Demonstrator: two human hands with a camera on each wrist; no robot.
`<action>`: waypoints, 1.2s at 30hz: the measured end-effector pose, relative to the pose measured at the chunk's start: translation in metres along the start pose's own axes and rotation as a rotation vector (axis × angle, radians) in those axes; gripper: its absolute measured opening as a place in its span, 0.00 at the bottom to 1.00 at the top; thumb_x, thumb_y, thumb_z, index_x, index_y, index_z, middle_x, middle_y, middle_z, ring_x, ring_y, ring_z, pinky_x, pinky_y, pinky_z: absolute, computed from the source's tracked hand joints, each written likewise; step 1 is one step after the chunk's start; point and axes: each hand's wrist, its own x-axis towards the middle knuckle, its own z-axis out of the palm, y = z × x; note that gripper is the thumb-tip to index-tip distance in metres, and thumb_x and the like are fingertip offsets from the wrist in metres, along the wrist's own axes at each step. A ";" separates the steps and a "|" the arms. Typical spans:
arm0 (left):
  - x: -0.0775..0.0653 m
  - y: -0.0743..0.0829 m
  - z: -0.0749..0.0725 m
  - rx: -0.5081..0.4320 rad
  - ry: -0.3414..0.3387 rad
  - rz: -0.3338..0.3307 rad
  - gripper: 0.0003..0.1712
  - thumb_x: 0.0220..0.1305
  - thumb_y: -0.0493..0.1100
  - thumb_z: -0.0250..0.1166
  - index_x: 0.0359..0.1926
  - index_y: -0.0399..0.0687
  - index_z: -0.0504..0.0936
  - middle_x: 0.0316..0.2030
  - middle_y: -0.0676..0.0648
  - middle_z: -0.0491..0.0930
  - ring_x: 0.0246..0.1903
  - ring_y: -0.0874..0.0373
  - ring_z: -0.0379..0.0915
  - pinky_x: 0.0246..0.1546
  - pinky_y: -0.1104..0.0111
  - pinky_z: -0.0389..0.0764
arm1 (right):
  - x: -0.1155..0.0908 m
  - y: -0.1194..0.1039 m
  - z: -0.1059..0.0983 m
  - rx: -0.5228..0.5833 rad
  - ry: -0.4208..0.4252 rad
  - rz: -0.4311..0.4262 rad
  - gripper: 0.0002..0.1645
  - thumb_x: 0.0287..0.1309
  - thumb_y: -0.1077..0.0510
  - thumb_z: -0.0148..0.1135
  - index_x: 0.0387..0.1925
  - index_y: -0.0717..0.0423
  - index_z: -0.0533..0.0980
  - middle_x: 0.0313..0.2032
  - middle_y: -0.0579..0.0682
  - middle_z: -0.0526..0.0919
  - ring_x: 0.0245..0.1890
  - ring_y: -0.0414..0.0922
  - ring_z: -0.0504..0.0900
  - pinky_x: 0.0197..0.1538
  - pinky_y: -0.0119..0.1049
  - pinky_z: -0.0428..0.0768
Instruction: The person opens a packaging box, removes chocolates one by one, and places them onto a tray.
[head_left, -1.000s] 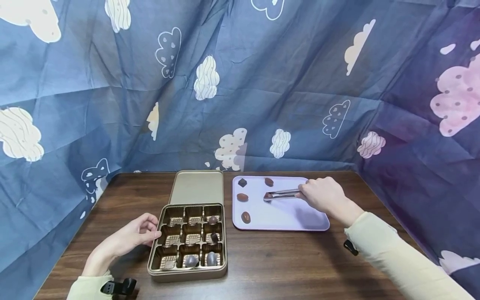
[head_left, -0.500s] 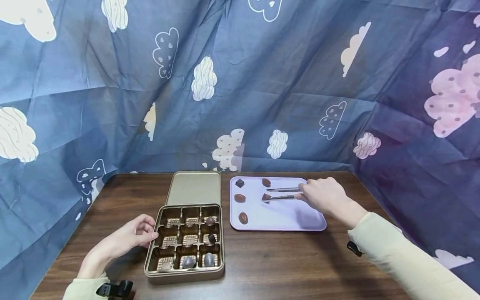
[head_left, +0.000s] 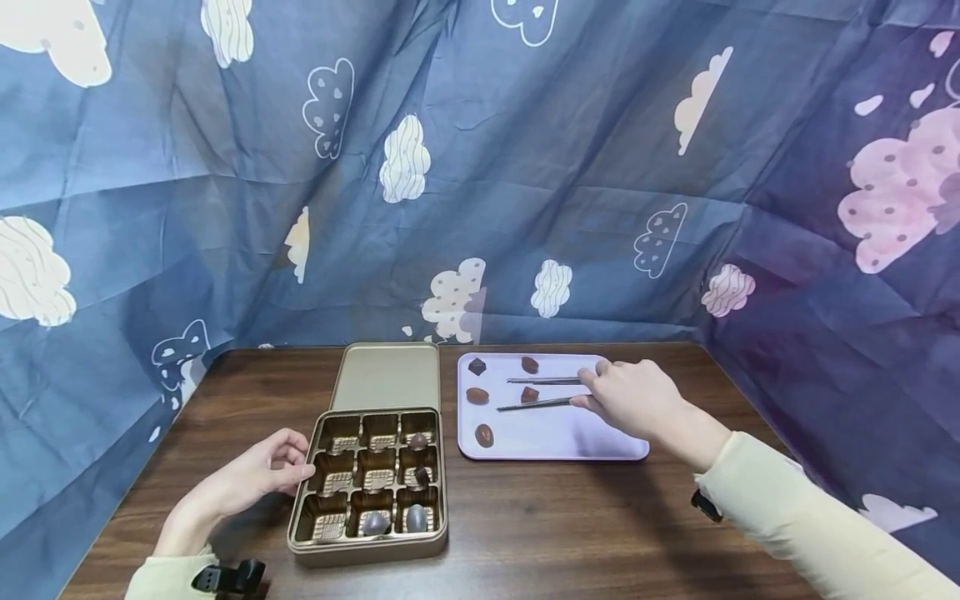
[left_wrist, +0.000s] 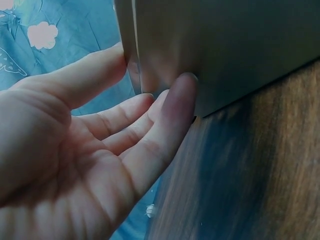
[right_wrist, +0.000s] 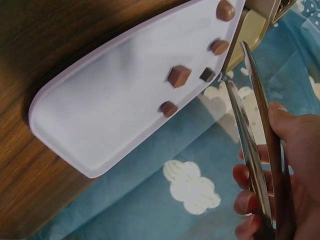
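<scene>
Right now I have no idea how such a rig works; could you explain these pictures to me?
There is no machine: a person works with two bare hands. One camera sits on the head, looking forward and down; one on each wrist looks at that hand's work. On the wooden table are a gold-coloured box with nine compartments, four of them holding chocolate-like pieces, and a lilac tray bearing five brown or dark pieces. The left hand touches the box's left side. The right hand holds metal tongs; their tips stand apart, gripping nothing.
</scene>
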 end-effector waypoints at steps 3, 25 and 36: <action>-0.001 -0.001 -0.001 0.004 0.007 -0.008 0.20 0.67 0.36 0.62 0.49 0.28 0.63 0.34 0.43 0.72 0.33 0.57 0.76 0.36 0.62 0.83 | 0.003 -0.007 -0.003 0.005 0.042 -0.033 0.24 0.55 0.41 0.69 0.23 0.53 0.68 0.16 0.48 0.66 0.15 0.50 0.74 0.09 0.42 0.63; -0.006 -0.004 -0.002 -0.004 0.008 -0.009 0.20 0.66 0.35 0.62 0.49 0.27 0.63 0.36 0.43 0.73 0.34 0.58 0.77 0.37 0.62 0.83 | 0.041 -0.089 -0.044 0.045 0.133 -0.288 0.23 0.59 0.35 0.62 0.31 0.50 0.74 0.20 0.43 0.70 0.19 0.42 0.74 0.12 0.35 0.65; 0.001 0.000 0.001 -0.004 0.010 -0.022 0.20 0.66 0.36 0.63 0.49 0.28 0.63 0.35 0.43 0.72 0.33 0.57 0.77 0.37 0.62 0.83 | 0.055 -0.125 -0.057 -0.055 0.045 -0.369 0.25 0.61 0.31 0.55 0.29 0.46 0.75 0.22 0.41 0.76 0.20 0.40 0.75 0.15 0.34 0.66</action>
